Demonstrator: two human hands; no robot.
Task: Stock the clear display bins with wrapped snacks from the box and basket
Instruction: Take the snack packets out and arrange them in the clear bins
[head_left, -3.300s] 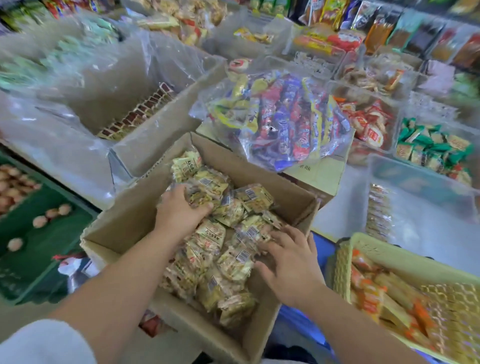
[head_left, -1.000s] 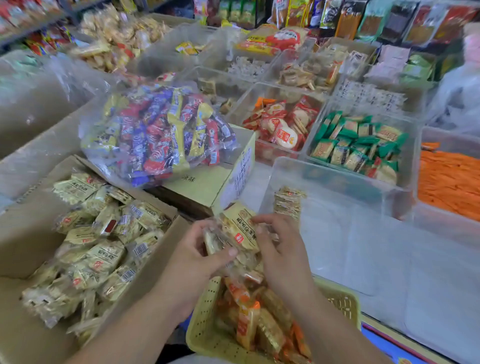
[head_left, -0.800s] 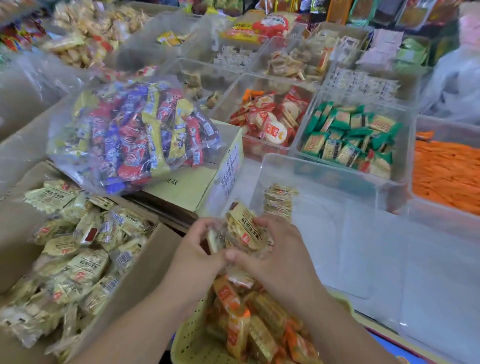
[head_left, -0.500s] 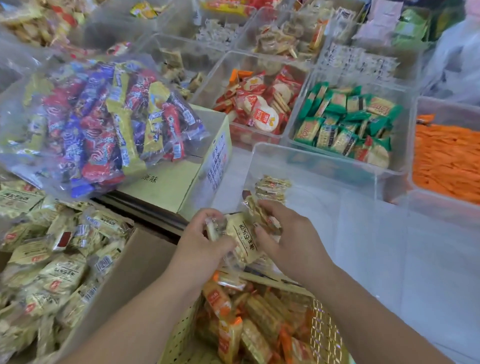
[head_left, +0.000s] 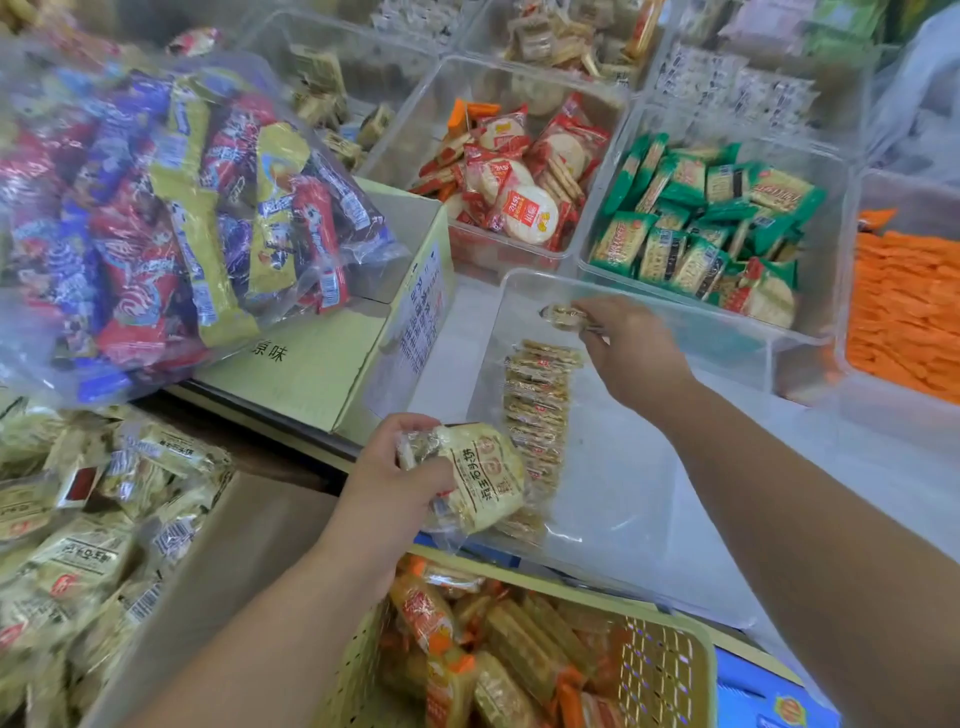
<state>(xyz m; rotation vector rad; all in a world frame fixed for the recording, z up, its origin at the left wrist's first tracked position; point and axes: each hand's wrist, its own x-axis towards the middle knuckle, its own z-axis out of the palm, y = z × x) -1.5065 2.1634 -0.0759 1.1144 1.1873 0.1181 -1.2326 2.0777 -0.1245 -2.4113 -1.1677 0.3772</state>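
Observation:
My left hand (head_left: 387, 486) grips a bunch of pale yellow wrapped snacks (head_left: 480, 475) at the near left corner of a clear display bin (head_left: 649, 499). My right hand (head_left: 631, 348) reaches into that bin and pinches one wrapped snack (head_left: 563, 315) above the far end of a row of the same snacks (head_left: 537, 410) standing on edge along the bin's left side. The cardboard box (head_left: 244, 545) at the lower left holds several more of these snacks (head_left: 78, 545). A yellow basket (head_left: 660, 670) with orange wrapped snacks (head_left: 467, 644) sits at the bottom.
A clear bag of red, blue and yellow bars (head_left: 171, 208) lies on a closed pale green carton (head_left: 332, 358) at left. Behind the bin stand clear bins of red rice crackers (head_left: 514, 182), green packets (head_left: 701, 228) and orange snacks (head_left: 904, 312).
Both hands lifted snacks from the cardboard box and carried them right to the clear bin. In the last half second my right hand took one snack from the bunch and moved it out over the row.

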